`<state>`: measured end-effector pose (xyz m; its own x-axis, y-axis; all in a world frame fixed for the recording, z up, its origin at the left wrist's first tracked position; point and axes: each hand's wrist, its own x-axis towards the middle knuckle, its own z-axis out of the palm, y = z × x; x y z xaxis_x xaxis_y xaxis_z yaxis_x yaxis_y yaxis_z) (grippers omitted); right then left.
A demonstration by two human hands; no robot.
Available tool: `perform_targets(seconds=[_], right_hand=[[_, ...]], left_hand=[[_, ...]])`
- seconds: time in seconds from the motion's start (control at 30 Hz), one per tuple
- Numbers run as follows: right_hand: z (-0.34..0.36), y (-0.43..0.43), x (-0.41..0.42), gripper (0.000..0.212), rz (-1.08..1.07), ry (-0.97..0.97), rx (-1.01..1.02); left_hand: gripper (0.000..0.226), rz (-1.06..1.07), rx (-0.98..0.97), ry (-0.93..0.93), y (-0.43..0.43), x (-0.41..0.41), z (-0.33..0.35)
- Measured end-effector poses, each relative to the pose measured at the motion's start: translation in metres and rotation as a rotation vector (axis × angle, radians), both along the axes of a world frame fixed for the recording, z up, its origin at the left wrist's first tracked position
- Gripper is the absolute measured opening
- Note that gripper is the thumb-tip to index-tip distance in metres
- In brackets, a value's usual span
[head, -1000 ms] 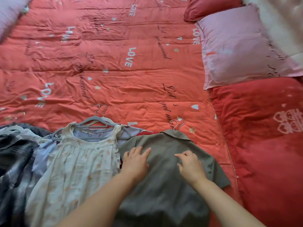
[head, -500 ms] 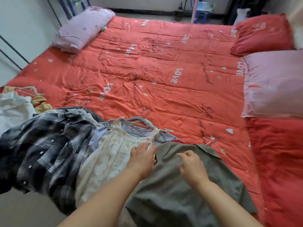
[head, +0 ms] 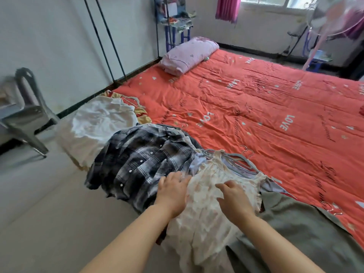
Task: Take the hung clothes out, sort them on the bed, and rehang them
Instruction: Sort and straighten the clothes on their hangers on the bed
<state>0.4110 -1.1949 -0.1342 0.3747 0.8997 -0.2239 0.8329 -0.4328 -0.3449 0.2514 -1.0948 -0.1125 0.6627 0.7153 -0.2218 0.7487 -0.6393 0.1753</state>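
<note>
Several garments on hangers lie along the near edge of the red bed [head: 256, 119]. From left: a white garment [head: 98, 123], a dark plaid shirt [head: 141, 158], a cream floral dress [head: 206, 217] over a pale blue garment [head: 197, 164], and a grey-green shirt [head: 307, 233]. My left hand [head: 173, 191] rests with straight fingers on the left edge of the cream dress, next to the plaid shirt. My right hand [head: 234, 196] lies on the dress's upper part with fingers loosely bent. Grey hangers [head: 240, 160] stick out above the dress.
A lilac pillow [head: 187, 54] lies at the bed's far corner. A grey plastic chair [head: 25, 113] stands on the floor at left. Black rack poles [head: 106, 36] rise by the wall. A fan [head: 331, 22] and a blue stool [head: 317, 62] stand beyond the bed.
Both hands have moved left, from the grey-green shirt onto the cream dress. My view has turned left and up, bringing the chair, rack poles and window into sight.
</note>
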Motion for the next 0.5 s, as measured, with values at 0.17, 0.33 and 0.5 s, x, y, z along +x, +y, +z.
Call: perform_targets(seconds=[0.17,0.33,0.5], right_hand=[[0.012,0.056,-0.100,0.045,0.109,-0.033,-0.010],[0.025,0.110,-0.172,0.045,0.211,-0.040,-0.010],[0.026,0.166,-0.216,0.045,0.260,-0.029,-0.013]], left_hand=[[0.056,0.098,0.029,0.004,0.045,-0.112,0.010],[0.056,0.222,0.041,-0.003,0.087,-0.193,0.019],[0.056,0.304,0.036,0.004,0.127,-0.240,0.014]])
